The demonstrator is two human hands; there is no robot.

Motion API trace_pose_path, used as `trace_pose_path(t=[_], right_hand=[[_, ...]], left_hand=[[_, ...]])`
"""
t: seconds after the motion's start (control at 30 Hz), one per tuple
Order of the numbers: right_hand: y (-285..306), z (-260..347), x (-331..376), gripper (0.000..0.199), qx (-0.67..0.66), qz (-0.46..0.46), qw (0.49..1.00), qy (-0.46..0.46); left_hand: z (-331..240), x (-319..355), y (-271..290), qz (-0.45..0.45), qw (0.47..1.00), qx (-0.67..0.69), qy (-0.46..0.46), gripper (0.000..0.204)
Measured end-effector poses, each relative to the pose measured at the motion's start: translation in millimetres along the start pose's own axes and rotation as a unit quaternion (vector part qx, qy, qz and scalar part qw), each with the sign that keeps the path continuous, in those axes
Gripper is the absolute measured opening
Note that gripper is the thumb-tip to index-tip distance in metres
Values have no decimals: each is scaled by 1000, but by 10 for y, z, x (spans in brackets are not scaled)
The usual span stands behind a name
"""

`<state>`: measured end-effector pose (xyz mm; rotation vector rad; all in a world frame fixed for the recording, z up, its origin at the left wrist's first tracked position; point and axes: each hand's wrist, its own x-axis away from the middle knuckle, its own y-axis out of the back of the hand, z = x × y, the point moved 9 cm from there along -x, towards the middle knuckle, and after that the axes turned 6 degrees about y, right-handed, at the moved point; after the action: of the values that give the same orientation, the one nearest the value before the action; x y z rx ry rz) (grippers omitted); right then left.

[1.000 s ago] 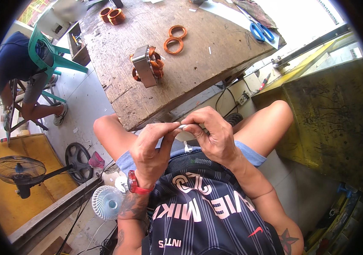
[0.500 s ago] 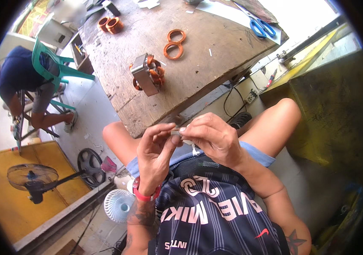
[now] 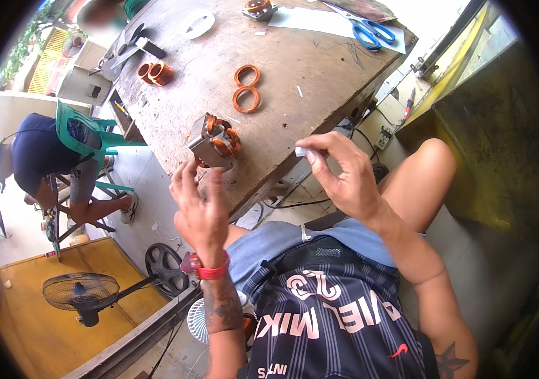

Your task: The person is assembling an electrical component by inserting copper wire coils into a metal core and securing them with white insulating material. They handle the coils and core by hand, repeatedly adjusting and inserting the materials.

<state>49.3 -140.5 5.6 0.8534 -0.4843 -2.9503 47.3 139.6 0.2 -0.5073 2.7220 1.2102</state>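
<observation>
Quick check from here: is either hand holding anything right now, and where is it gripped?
The right hand pinches a small white strip by one end between thumb and fingertips. The left hand is open and holds nothing, just short of the motor stator at the bench edge.

Stator [image 3: 214, 142] sits on surface [image 3: 320, 95] near edge; two coil rings [image 3: 246, 88] behind it, scissors [image 3: 370, 30] far right. L hand [image 3: 200, 208] just before stator; R hand [image 3: 342, 174] to right, pinching small strip [image 3: 301, 151].
</observation>
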Motion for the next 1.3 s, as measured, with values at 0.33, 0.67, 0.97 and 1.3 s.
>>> trace_pose_path(t=[0.33,0.67,0.97,1.3], right_hand=[[-218,-36,-311,17,10,77,995,67],[-1375,-599,-1286,59,54,516,854,-36],[-1550,-442,-1353,44,7,562,821,100],[-830,-236,-1024,38,38,241,960,134]], left_hand=[[126,-259,-93,97,993,50,-50,44],[158,-429,-61,94,968,-64,-223,71],[110,-405,-104,105,946,-91,-292,80],[208,-431,-105,116,967,-46,-221,74]])
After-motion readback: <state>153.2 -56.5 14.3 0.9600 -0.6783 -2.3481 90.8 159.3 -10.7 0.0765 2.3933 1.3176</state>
